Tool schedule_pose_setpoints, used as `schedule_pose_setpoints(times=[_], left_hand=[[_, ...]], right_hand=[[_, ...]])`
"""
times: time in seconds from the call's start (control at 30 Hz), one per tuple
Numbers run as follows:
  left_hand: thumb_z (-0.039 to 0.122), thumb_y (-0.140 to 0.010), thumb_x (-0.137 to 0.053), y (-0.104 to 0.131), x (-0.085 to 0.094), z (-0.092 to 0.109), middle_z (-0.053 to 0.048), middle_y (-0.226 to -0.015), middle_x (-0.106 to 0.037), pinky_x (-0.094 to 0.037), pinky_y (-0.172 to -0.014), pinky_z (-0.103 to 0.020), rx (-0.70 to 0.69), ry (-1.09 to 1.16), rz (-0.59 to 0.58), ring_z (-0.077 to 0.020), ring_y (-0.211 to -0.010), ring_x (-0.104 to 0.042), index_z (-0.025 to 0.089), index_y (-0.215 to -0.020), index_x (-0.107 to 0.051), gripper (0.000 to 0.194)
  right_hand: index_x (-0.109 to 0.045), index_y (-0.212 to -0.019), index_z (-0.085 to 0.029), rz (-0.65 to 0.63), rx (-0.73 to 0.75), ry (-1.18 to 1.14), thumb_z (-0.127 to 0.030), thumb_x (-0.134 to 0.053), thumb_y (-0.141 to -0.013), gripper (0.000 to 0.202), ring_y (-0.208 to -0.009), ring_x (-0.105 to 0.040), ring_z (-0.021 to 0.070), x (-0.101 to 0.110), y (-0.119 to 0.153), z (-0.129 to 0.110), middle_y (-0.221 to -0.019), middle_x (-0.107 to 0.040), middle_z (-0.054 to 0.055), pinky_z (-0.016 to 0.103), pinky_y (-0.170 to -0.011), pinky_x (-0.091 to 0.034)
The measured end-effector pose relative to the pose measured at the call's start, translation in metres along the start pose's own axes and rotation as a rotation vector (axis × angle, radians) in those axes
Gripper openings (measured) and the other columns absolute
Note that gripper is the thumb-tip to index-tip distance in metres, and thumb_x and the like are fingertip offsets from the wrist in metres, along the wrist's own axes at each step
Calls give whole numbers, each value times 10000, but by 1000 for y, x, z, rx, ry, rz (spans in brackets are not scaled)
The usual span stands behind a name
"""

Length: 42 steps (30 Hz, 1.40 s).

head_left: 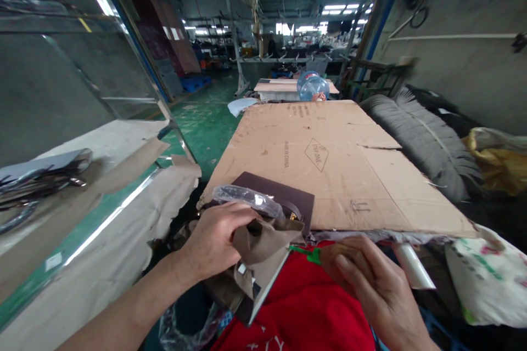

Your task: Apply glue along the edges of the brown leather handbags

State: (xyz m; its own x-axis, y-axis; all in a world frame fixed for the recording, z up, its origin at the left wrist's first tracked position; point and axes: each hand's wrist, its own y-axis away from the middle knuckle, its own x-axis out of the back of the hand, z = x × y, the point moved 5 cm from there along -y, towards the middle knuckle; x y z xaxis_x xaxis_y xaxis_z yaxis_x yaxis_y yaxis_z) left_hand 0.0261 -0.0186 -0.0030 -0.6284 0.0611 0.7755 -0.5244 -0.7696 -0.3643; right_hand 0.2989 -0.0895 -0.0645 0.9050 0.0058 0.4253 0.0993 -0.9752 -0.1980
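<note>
As the left hand (220, 235) clasps a bag (263, 244), contents unclear, the right hand (373, 277) grips a green tool (314, 255)

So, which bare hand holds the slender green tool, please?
The right hand, holding the slender green tool; the left hand instead grips folded taupe material.

Room to pass over the cardboard (341, 175); the bag (263, 244) (plastic-wrapped handle (247, 197) included) blocks its near-left corner.

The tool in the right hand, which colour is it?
The tool is green; see the head view.
</note>
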Motion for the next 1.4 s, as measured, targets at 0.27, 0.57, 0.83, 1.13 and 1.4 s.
schedule_pose_setpoints(times=[0.27,0.57,0.83,1.13,1.4], left_hand=[[72,-693,-634,5,-5,-2,-22,-837,-758,-545,-699,-322,-13,-9,23,-221,-819,-738,199,-823,-678,186],[76,-692,-622,7,-6,0,-8,-814,-759,-549,-686,-324,-19,-26,27,-222,-801,-744,209,-812,-674,187],[82,-681,-636,12,-9,-6,-5,-856,-771,-537,-692,-311,-50,-19,48,-207,-817,-739,219,-866,-685,235],[113,-719,-658,15,-13,-8,-20,-854,-793,-580,-682,-304,-1,-13,19,-211,-810,-750,217,-889,-734,213],[130,-750,-673,17,-16,-10,-16,-807,-780,-593,-703,-311,2,-24,25,-206,-772,-745,223,-855,-737,154]], right_hand=[[-668,-985,-232,62,-108,-29,-458,-582,-1029,245,-867,-664,223,-6,11,0,-906,-688,35,264,-728,-533],[-663,-1008,-234,20,-30,-73,-405,-571,-1036,197,-842,-671,214,-16,17,-6,-947,-697,45,270,-744,-548],[-637,-1050,-231,-93,23,-46,-376,-543,-1057,173,-820,-691,205,-17,22,-18,-938,-700,46,259,-720,-573],[-615,-1186,-242,-103,220,98,-287,-601,-1036,158,-946,-735,238,-15,31,-43,-1076,-705,91,260,-770,-631],[-643,-1185,-230,-54,322,134,-329,-581,-1050,179,-893,-751,258,-13,31,-52,-1026,-722,106,291,-709,-654]])
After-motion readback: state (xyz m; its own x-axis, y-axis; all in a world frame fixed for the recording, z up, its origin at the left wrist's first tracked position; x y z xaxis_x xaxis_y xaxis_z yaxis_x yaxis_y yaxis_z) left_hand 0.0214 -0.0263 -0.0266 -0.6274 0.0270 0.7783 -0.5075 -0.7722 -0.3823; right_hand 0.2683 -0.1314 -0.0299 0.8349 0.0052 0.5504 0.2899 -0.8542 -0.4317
